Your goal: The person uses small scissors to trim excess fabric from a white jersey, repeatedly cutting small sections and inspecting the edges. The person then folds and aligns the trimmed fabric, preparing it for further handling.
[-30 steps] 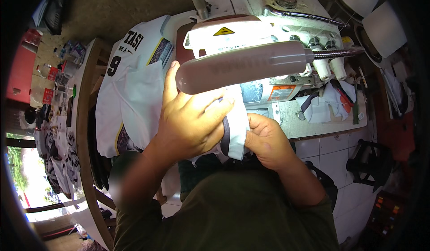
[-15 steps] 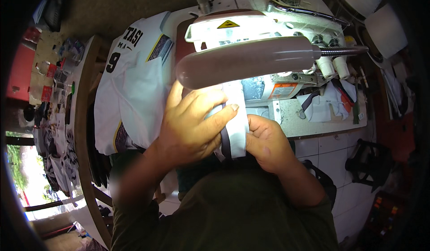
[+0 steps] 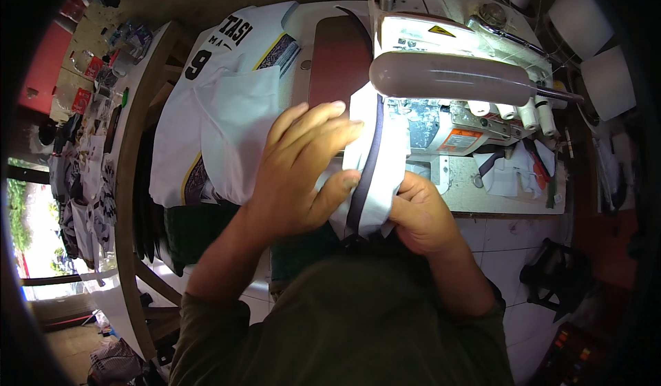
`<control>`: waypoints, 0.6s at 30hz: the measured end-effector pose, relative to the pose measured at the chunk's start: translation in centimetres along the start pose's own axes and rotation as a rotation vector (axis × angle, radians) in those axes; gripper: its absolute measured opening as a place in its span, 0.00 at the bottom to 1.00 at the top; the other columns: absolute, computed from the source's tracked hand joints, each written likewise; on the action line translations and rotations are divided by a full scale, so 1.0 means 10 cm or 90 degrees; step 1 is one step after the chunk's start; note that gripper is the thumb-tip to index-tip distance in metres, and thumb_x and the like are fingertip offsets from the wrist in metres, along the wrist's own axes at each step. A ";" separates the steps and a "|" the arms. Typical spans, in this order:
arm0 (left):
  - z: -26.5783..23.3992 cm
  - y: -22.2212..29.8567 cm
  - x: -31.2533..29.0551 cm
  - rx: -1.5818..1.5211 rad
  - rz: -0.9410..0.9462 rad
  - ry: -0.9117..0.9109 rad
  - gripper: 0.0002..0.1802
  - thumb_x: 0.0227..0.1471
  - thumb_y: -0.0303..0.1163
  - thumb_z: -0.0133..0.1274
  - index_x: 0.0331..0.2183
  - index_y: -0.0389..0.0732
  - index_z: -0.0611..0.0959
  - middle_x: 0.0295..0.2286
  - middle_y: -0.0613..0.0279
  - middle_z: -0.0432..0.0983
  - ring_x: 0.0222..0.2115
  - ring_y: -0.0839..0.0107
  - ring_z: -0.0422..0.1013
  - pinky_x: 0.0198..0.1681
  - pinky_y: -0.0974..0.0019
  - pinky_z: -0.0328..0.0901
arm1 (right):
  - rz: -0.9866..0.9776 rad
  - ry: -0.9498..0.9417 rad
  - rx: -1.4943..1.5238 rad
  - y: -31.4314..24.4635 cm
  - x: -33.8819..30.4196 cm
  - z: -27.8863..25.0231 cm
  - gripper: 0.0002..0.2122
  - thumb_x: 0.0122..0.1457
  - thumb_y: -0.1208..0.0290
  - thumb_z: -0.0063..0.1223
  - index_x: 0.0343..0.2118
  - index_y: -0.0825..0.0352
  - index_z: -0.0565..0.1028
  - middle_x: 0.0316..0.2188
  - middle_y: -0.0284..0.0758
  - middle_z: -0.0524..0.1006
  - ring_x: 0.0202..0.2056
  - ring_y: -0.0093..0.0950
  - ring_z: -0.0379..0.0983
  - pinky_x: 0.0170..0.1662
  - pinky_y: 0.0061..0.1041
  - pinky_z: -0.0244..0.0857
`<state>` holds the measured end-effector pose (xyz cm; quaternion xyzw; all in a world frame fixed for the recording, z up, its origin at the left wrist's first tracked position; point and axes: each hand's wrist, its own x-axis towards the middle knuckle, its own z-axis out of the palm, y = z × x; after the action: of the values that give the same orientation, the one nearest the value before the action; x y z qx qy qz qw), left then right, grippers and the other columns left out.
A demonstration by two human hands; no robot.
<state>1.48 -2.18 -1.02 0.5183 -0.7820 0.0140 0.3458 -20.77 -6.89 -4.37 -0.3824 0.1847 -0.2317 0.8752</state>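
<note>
A white fabric piece [image 3: 382, 159] with a dark purple band [image 3: 366, 169] along it runs from the sewing machine [image 3: 427, 121] down toward my lap. My left hand [image 3: 296, 169] is beside its left edge, fingers stretched out and spread, with the tips at the cloth. At the lower right edge, my right hand [image 3: 421, 214] has its fingers closed on the same piece; the fingertips are partly hidden by cloth. The upper end of the fabric lies next to the machine's lit working area, partly covered by the grey lamp [image 3: 454, 76].
A white jersey [image 3: 237, 103] with dark lettering and patterned trim lies left on the machine table. Thread cones [image 3: 582, 28] stand at the far right, fabric scraps [image 3: 513, 169] below them. A black stool [image 3: 558, 276] is on the tiled floor. A wooden-edged table [image 3: 127, 179] stands left.
My left hand has lifted its thumb off the cloth and spread its fingers. The fabric now lies more unfolded, with the dark band showing along its length. The view has shifted.
</note>
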 end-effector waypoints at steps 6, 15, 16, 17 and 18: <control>-0.04 -0.21 0.27 0.028 0.016 -0.011 0.16 0.53 0.32 0.57 0.45 0.41 0.82 0.44 0.56 0.81 0.55 0.54 0.71 0.63 0.43 0.56 | 0.095 -0.072 0.029 0.29 -0.11 0.01 0.15 0.62 0.69 0.62 0.50 0.70 0.78 0.45 0.37 0.81 0.46 0.28 0.79 0.50 0.29 0.73; -0.09 0.26 -0.53 -0.016 0.009 0.096 0.28 0.51 0.48 0.69 0.44 0.37 0.81 0.38 0.51 0.78 0.44 0.55 0.75 0.49 0.55 0.67 | 0.035 0.008 -0.134 0.58 -0.18 -0.04 0.12 0.66 0.71 0.58 0.49 0.68 0.81 0.43 0.33 0.83 0.46 0.21 0.77 0.50 0.23 0.71; -0.06 0.24 -0.64 0.059 -0.066 0.107 0.26 0.51 0.46 0.68 0.43 0.37 0.81 0.37 0.54 0.79 0.41 0.54 0.76 0.46 0.55 0.68 | 0.018 0.019 -0.196 0.58 -0.19 -0.02 0.12 0.66 0.72 0.58 0.49 0.68 0.81 0.43 0.34 0.83 0.46 0.21 0.77 0.51 0.24 0.71; -0.04 0.22 -0.75 0.139 -0.079 0.142 0.24 0.52 0.45 0.67 0.42 0.37 0.81 0.37 0.56 0.80 0.38 0.53 0.77 0.43 0.55 0.69 | -0.001 0.024 -0.254 0.58 -0.20 -0.01 0.12 0.66 0.72 0.58 0.49 0.69 0.80 0.44 0.34 0.83 0.47 0.21 0.77 0.51 0.24 0.71; -0.05 0.16 -0.85 0.222 -0.109 0.084 0.21 0.54 0.43 0.66 0.41 0.37 0.81 0.36 0.56 0.80 0.37 0.53 0.77 0.42 0.55 0.70 | -0.019 0.030 -0.316 0.58 -0.20 0.00 0.12 0.66 0.72 0.58 0.50 0.69 0.80 0.44 0.34 0.83 0.47 0.21 0.77 0.51 0.24 0.71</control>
<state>2.37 5.56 -4.83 0.6330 -0.6962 0.1537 0.3015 -20.89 -2.28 -8.41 -0.5831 0.2505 -0.2010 0.7462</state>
